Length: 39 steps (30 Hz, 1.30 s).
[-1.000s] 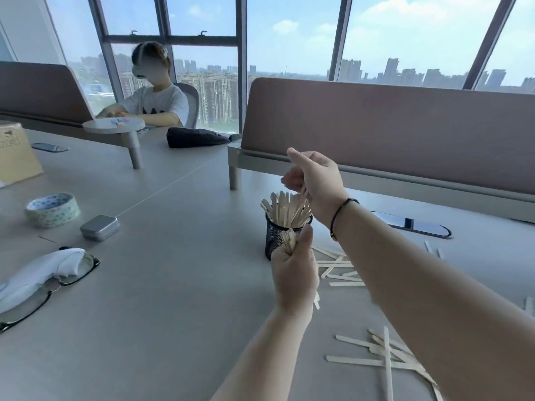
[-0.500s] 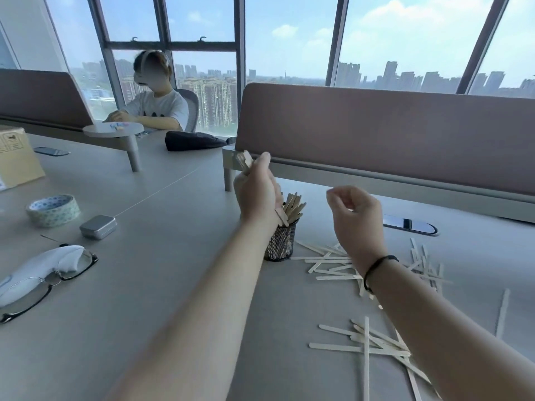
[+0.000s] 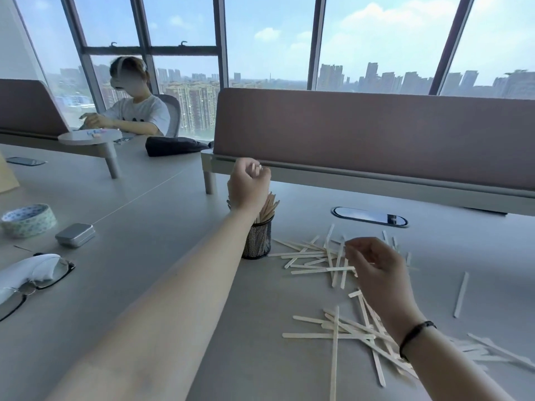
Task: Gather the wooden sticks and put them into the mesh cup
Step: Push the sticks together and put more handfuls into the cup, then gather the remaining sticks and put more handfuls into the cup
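wooden sticks (image 3: 318,260) lie scattered on the bench (image 3: 144,273) in roughly three loose heaps, too many and too overlapped to count; one mesh cup (image 3: 257,240) stands among them, already bristling. my left hand (image 3: 249,185) sits above the cup, clenched on a few sticks. my right hand (image 3: 376,273) hovers over the nearest heap, fingers loosely curled, holding nothing i can make out. next, i judge: drop the bundle endwise, pinch more.

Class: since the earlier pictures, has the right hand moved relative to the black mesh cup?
Yes. The right hand has dropped from above the black mesh cup down to its right, over scattered wooden sticks.
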### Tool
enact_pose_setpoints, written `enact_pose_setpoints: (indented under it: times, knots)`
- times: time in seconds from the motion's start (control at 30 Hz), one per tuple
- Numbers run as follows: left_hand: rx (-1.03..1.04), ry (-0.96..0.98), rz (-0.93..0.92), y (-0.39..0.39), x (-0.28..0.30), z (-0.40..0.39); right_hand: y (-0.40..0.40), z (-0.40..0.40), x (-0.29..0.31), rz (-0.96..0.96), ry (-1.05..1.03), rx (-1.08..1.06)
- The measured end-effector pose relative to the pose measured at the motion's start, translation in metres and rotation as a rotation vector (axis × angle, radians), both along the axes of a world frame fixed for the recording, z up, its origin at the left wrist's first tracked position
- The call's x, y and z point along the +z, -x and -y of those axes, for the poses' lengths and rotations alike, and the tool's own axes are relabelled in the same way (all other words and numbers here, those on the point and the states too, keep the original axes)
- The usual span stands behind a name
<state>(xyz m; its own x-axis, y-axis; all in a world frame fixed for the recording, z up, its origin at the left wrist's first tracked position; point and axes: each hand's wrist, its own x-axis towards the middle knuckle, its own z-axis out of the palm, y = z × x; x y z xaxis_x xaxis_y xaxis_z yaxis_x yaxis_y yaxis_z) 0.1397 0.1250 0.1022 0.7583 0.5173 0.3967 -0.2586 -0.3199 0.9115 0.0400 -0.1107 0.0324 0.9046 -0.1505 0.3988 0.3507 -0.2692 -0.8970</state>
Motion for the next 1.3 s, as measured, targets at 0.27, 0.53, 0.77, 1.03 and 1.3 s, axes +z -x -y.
enact_pose_setpoints:
  times: [0.27, 0.53, 0.77, 1.03, 1.3]
  knots:
    - [0.153, -0.762, 0.056, 0.017, 0.008, -0.001, 0.016, 0.03, -0.02, -0.175, 0.39, -0.047]
    - [0.056, -0.999, -0.345, 0.032, 0.001, 0.007, 0.04, 0.073, -0.01, -0.143, 0.813, -0.181]
    - [0.116, -1.011, -0.236, 0.023, 0.007, 0.014, 0.047, 0.102, -0.019, -0.219, 0.826, -0.202]
    - [-0.176, -1.157, -0.519, -0.011, 0.011, 0.004, 0.05, 0.105, -0.026, -0.197, 0.933, -0.147]
    - [0.032, -1.136, -0.168, 0.006, -0.004, 0.018, 0.043, 0.103, -0.031, -0.274, 1.0, -0.056]
